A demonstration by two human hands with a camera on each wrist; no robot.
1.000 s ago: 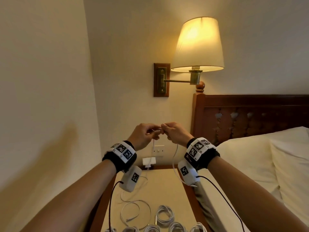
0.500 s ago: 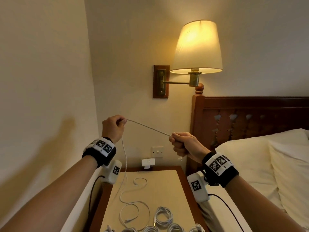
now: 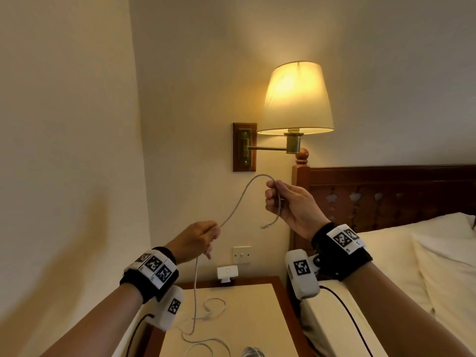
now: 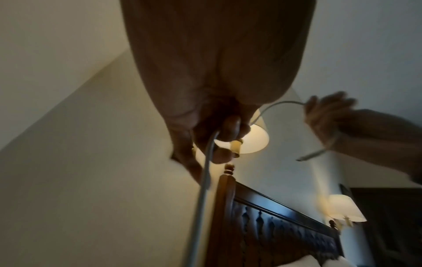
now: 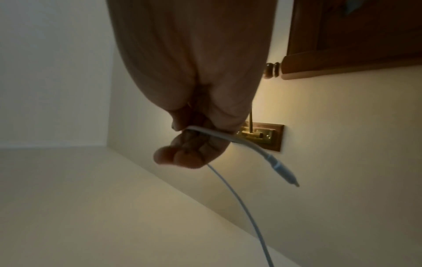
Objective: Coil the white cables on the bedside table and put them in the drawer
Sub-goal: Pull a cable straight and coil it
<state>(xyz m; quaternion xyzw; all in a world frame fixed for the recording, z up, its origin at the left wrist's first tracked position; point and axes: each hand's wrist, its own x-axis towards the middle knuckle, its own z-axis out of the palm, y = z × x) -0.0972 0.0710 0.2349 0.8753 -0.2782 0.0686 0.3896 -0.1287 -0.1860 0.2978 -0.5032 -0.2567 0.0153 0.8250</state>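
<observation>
Down at the bottom edge of the head view, a coiled cable [image 3: 251, 353] just peeks in, sitting on the surface [image 3: 257, 318], the pale-topped bedside table. Loose loops of the white cable [image 3: 233, 211] sprawl across that top at lower centre, and from there one strand climbs straight up into the left hand [image 3: 197, 240].

Left hand, lower centre of the frame: fingers curled, the grip is pinched tight on the cable, which runs through it. The left wrist view confirms it, with the strand slipping out between the fingertips [image 4: 230, 126] and dropping away below.

From that pinch the cable arcs up and to the right, peaks under the lamp bracket, and bends over into the right hand [image 3: 291, 204] at mid-frame. That grip is closed round the cable too, thumb and fingers [image 5: 180, 157] clamping it. The short free end hangs down across the palm, and its plug [image 5: 284, 171] dangles in the air, touching nothing.

So the cable is held between both hands above the surface, with its tail lying on the top.

Further back, a small white adapter [image 3: 227, 273] sits at the far edge of the surface, below a wall switch [image 3: 241, 254]. A lit wall lamp [image 3: 296, 99] glows at upper centre, with the dark wooden headboard [image 3: 386, 191] and white pillows [image 3: 412, 253] at the right.
</observation>
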